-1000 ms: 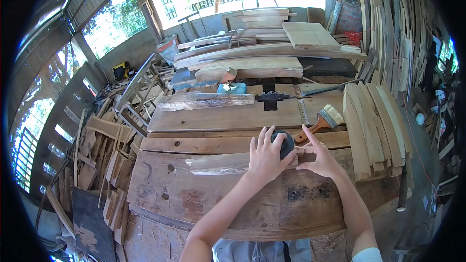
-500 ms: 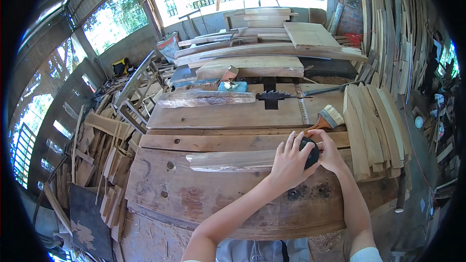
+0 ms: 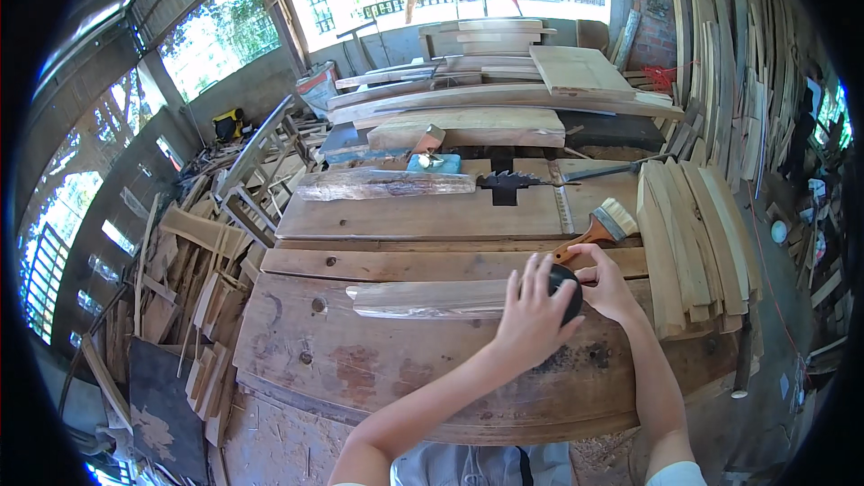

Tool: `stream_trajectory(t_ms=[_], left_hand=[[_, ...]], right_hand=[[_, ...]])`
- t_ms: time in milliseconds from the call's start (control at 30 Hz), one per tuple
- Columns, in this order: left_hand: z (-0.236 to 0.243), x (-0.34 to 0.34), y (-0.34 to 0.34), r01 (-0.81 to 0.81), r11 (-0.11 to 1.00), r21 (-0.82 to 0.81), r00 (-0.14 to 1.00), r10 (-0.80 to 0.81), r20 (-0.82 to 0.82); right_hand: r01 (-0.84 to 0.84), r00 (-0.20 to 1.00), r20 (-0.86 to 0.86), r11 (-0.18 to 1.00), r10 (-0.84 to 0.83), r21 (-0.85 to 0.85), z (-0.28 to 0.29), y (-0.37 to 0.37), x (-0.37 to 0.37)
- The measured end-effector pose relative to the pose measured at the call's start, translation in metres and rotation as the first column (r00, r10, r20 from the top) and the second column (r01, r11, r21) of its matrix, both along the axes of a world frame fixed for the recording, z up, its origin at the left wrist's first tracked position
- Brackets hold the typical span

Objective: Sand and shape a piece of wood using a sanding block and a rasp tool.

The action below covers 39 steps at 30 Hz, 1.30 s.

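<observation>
A small black round container (image 3: pixel 570 291) stands on the worn wooden workbench (image 3: pixel 360 360). My left hand (image 3: pixel 533 319) lies over its top with the fingers wrapped around it. My right hand (image 3: pixel 607 286) grips its right side. Just to the left, a long pale wooden strip (image 3: pixel 432 299) lies flat, its right end under my left hand. A paintbrush (image 3: pixel 601 227) with an orange wooden handle and pale bristles rests just beyond my right hand.
A rough bark-edged slab (image 3: pixel 387 184) and a black metal fitting (image 3: pixel 504 184) lie further back on the bench. Curved slats (image 3: pixel 693 243) are stacked at its right end. Scrap wood (image 3: pixel 207 243) is piled to the left, and planks (image 3: pixel 504 99) are stacked behind.
Both hands and the black container have shifted to the right along the bench, ending close to the brush handle. The pale strip has stayed in place.
</observation>
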<state>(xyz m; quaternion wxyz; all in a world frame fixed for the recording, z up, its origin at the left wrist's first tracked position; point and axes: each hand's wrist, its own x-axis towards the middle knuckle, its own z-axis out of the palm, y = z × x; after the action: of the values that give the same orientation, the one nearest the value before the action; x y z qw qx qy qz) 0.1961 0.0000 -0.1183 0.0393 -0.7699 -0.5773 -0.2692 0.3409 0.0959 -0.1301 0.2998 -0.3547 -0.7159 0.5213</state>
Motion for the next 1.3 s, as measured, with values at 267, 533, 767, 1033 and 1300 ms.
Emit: stream_trajectory(t_ms=[267, 533, 767, 1033, 1300], left_hand=[[0.003, -0.043, 0.006, -0.196, 0.979, -0.048, 0.977, 0.199, 0.076], [0.001, -0.075, -0.016, -0.328, 0.943, -0.059, 0.943, 0.330, 0.035], [-0.002, -0.013, -0.012, 0.023, 1.000, -0.006, 0.997, -0.023, 0.073], [0.001, -0.116, -0.034, -0.407, 0.912, 0.042, 0.913, 0.405, 0.056], [0.005, -0.128, -0.045, -0.550, 0.832, -0.071, 0.833, 0.552, 0.027]], right_hand=[[-0.027, 0.999, 0.022, 0.999, 0.026, 0.044, 0.003, -0.003, 0.001], [-0.028, 0.998, 0.057, 0.998, 0.025, 0.052, 0.008, -0.004, 0.001], [-0.099, 0.995, 0.013, 0.989, 0.098, 0.113, 0.004, -0.005, -0.002], [-0.065, 0.996, 0.079, 0.982, 0.051, 0.176, 0.004, -0.005, 0.006], [-0.113, 0.992, 0.072, 0.969, 0.099, 0.222, 0.004, -0.004, -0.004]])
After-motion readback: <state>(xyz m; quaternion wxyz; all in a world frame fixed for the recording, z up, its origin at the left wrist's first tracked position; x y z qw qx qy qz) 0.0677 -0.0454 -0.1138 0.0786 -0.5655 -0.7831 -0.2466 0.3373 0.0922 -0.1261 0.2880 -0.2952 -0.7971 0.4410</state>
